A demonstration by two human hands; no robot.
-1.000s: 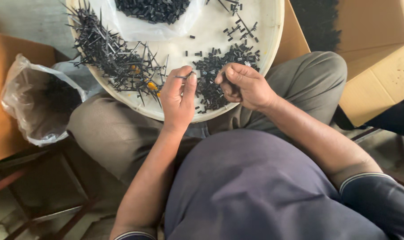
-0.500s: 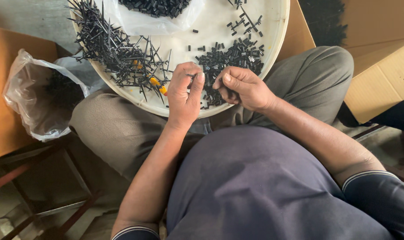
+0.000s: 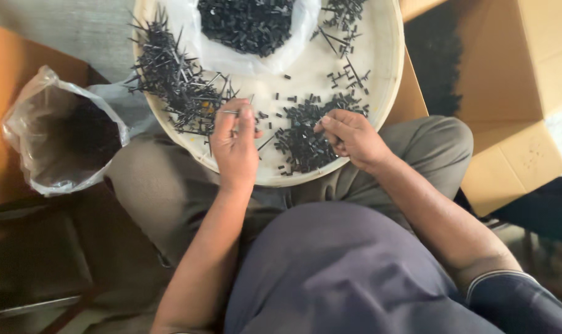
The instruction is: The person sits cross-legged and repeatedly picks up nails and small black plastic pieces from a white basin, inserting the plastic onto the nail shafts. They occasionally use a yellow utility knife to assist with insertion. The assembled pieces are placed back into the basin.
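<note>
Resting on the person's lap, a round cream tray [image 3: 389,80] holds black plastic bits, with cardboard boxes [image 3: 528,117] beside it. Over the tray's near rim, the left hand [image 3: 236,145] pinches a thin black stick [image 3: 226,112]; the right hand [image 3: 352,137] curls, fingertips on a pile of small black pieces [image 3: 302,139].

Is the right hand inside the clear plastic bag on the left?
No, the right hand rests on small black pieces in the round tray.
</note>
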